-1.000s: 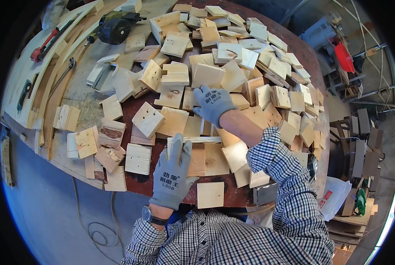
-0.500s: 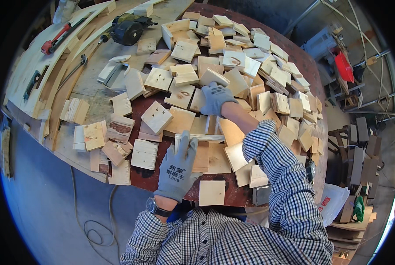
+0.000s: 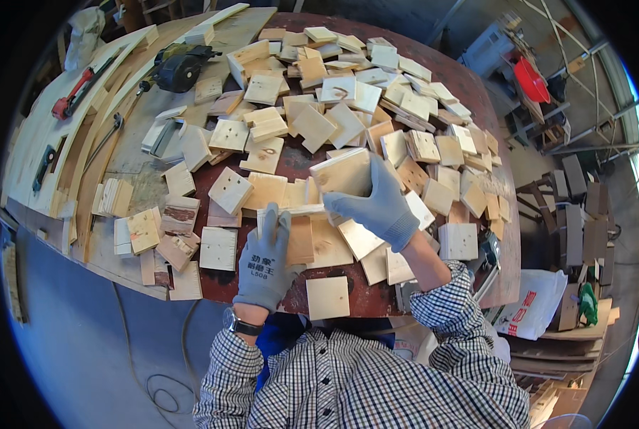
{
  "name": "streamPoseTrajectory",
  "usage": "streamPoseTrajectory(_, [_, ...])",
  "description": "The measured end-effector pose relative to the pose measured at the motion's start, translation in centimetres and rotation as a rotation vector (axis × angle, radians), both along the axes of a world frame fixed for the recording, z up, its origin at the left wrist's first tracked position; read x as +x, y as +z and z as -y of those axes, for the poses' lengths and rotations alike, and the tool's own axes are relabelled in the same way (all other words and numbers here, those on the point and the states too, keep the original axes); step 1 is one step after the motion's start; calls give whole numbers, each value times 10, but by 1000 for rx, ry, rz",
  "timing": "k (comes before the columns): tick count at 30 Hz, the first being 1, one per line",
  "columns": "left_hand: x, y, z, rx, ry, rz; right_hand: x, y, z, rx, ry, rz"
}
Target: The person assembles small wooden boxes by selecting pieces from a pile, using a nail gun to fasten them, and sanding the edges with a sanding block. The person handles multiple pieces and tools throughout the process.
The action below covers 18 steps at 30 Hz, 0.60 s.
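1. The right hand (image 3: pixel 378 204), in a grey knit glove, grips a pale square wooden block (image 3: pixel 342 174); its fingers wrap over the block's lower edge and hold it tilted just above the pile, near the table's middle.
2. The left hand (image 3: pixel 264 257), gloved the same way, lies mostly flat with fingers together, pressing on a thin upright wood piece (image 3: pixel 294 211) just beside the right hand; whether it pinches that piece I cannot tell.
3. A round table (image 3: pixel 477 93) with a worn, rust-red top carries a scatter of cut wood squares, light and smooth-faced, some showing knots.
4. One plain square (image 3: pixel 328 297) lies alone at the near rim, between the two checked sleeves.
5. On the pale plank bench to the left sit a dark power tool (image 3: pixel 179 66) and a red-handled clamp (image 3: pixel 73 96).
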State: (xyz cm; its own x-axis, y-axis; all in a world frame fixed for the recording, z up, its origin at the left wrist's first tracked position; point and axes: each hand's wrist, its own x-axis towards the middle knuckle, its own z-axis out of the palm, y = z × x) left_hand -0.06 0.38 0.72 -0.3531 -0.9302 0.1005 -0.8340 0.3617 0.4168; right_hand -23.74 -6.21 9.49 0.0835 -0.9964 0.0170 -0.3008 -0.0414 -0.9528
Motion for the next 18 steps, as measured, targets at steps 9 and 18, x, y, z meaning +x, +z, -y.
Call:
streamPoseTrajectory(9, [-2, 1, 1, 14, 23, 60, -14, -30, -73, 325, -160, 536])
streamPoseTrajectory(18, [0, -9, 0, -53, 37, -81, -25, -50, -97, 336, -141, 386])
